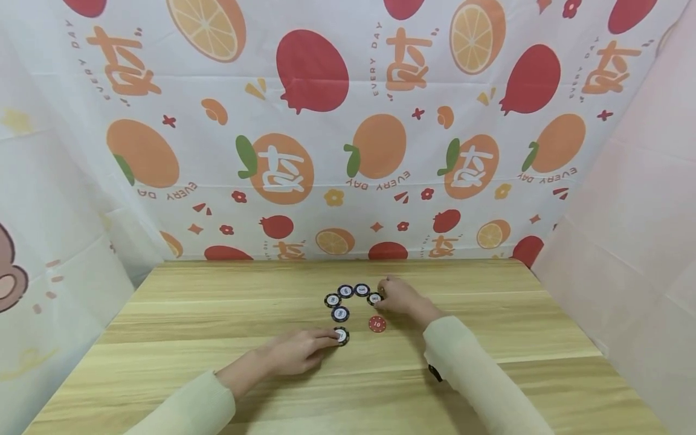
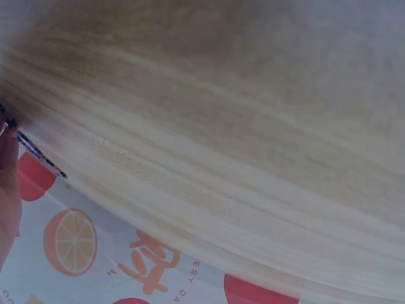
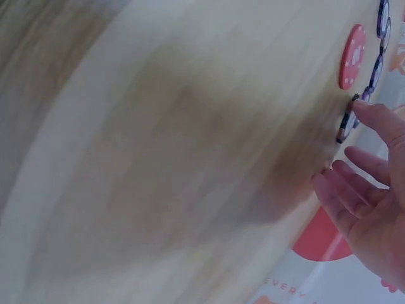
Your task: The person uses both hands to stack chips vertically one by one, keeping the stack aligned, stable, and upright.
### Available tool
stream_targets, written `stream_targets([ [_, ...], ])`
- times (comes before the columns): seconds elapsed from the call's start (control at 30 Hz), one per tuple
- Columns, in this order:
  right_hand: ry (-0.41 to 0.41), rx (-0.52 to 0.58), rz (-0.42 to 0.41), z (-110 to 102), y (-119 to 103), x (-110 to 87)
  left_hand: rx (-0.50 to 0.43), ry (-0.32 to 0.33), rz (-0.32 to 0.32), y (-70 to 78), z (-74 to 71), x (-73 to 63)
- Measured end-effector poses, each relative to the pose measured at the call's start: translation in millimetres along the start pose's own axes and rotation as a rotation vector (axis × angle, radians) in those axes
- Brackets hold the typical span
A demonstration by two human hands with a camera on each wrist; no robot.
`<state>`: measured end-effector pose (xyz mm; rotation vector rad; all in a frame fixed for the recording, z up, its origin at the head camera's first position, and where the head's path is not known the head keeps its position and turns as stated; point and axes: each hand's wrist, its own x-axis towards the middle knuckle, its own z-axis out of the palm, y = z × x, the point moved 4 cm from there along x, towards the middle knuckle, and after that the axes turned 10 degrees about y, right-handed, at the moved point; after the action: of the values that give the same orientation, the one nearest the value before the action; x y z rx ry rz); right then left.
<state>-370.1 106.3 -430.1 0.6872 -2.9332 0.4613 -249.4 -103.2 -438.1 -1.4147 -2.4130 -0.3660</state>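
Several black-edged poker chips with white centres lie in a curved row on the wooden table. My left hand point(image 1: 296, 351) touches the nearest black poker chip point(image 1: 343, 337) with extended fingertips, partly covering it. At the right end of the curve, my right hand point(image 1: 401, 296) has its thumb and index finger at opposite edges of another black poker chip point(image 1: 373, 299). In the right wrist view, the other fingers of that hand point(image 3: 373, 202) are spread beside this chip point(image 3: 346, 123). A red poker chip point(image 1: 377, 324) marked 10 lies apart, inside the curve.
Other black chips stand between the hands: one chip point(image 1: 340, 314) above the left hand's, then a chip point(image 1: 333, 300), a chip point(image 1: 345, 291) and a chip point(image 1: 362, 290) round the top. A fruit-print curtain point(image 1: 337, 151) hangs behind the wooden table point(image 1: 217, 302).
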Motion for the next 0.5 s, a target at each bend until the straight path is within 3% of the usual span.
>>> stream_targets([
  [0.5, 0.064, 0.025, -0.082, 12, 1, 3.8, -0.015, -0.020, -0.028, 0.0, 0.3, 0.6],
])
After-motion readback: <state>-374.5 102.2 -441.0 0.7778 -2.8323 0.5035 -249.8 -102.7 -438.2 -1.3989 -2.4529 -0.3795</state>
